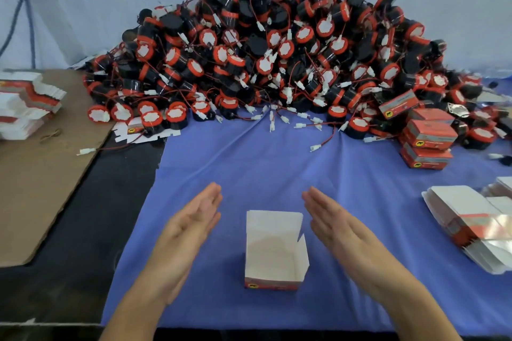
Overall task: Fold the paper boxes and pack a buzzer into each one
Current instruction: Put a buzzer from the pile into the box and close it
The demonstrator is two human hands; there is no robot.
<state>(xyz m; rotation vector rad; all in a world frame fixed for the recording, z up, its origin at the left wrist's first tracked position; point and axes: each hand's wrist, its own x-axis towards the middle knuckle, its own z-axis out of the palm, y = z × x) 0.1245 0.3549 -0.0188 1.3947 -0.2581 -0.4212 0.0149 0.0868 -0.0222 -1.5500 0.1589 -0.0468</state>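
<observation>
Starting way out left of the left fingertips: a stack of flat box blanks, white card with red and grey print, sits on a brown cardboard sheet, with a rubber band lying just beside it. The print there is too small to read.

The left hand is held flat, fingers straight and pressed together, palm facing inward, gripping nothing.

Between the two sets of fingers, a bit nearer the wrists, stands the paper box. It's folded up with the top open and the lid flap standing on the far side. Inside it's plain white, and there's a red band along the bottom with a little yellow-and-black emblem. I can't make out any lettering on it. It's clear of both hands.

The right hand mirrors the other, fingers straight and together, slightly blurred, also holding nothing.

Well beyond both sets of fingertips is a huge heap of buzzers. They've got round black bodies, orange-red rims and white centres, and their thin red wires with white plug ends spill onto the wrinkled blue cloth.

Right of the right fingers, closed red boxes are stacked at the heap's edge, same emblem, text unreadable. Nearer is a fanned bunch of loose flat blanks, white with a red and shiny silver stripe.
</observation>
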